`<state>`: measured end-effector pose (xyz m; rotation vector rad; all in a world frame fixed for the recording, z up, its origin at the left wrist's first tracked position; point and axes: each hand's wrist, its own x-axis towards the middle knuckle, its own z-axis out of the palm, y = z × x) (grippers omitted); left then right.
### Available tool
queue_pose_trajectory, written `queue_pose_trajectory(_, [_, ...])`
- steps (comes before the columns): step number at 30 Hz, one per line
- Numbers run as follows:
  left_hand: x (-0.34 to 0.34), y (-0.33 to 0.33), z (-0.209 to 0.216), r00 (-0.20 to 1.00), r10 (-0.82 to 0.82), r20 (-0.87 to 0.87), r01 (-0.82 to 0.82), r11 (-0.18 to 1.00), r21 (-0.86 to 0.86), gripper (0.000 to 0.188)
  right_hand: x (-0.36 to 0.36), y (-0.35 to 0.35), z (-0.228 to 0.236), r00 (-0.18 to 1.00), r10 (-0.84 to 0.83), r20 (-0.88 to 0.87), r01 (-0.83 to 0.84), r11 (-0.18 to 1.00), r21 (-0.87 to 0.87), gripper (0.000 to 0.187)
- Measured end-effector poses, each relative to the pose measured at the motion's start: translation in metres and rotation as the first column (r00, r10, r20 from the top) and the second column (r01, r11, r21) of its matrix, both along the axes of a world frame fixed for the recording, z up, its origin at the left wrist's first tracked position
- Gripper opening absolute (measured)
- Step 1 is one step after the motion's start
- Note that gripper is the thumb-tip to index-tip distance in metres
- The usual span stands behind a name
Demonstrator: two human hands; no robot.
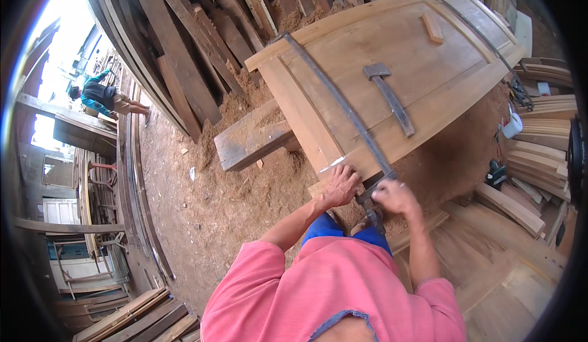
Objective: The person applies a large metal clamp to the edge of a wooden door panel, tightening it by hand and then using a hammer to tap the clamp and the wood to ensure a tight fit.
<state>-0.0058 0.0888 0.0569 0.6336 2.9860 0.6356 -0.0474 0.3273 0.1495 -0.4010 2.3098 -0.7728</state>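
A panelled wooden door (318,121) lies in front of me, with a long metal bar clamp (343,106) across its near end. My left hand (342,187) is at the door's near corner, its fingers curled over the edge close to the clamp's jaw. Just right of it, my right hand (398,197) is closed at the screw end of the clamp and slightly blurred; the handle inside it is mostly hidden. On the door rest a hammer (391,100) with a blocky head and a small wood block (432,29).
A second bar clamp (471,26) spans the door's far end. Beneath the door, a thick beam (254,136) juts out over sawdust-covered ground. Planks (171,41) lean behind; curved wood pieces (539,152) are stacked right. Another person (104,97) is far left.
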Motion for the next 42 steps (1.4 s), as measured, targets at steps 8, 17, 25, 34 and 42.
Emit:
queue_pose_trajectory(8, [-0.017,0.001,-0.003,1.0,-0.011,0.026,0.009,0.998,0.062,0.048,-0.056,0.005,0.032,0.744,-0.564,-0.358,0.55,0.821,-0.15,0.039])
queue_pose_trajectory(17, [-0.101,-0.015,0.012,0.715,-0.69,0.111,0.69,0.722,0.042,0.039,0.156,-0.035,-0.061,-0.037,-0.954,-0.298,0.985,0.015,-0.173,0.033])
queue_pose_trajectory(25, [-0.126,0.051,0.009,0.214,-0.862,0.459,0.977,0.185,-0.106,0.041,0.254,-0.118,-0.101,-0.268,-0.958,-0.106,0.944,-0.239,-0.226,0.036])
queue_pose_trajectory(34, [-0.133,0.049,-0.003,0.33,-0.752,0.571,0.938,0.192,-0.289,0.047,0.225,-0.183,-0.159,0.16,-0.839,0.521,0.93,-0.049,-0.364,0.078])
queue_pose_trajectory(42, [-0.129,0.059,0.003,0.442,-0.702,0.558,0.871,0.187,-0.455,0.048,0.095,-0.208,-0.21,0.073,-0.856,0.512,0.466,-0.424,-0.776,0.06])
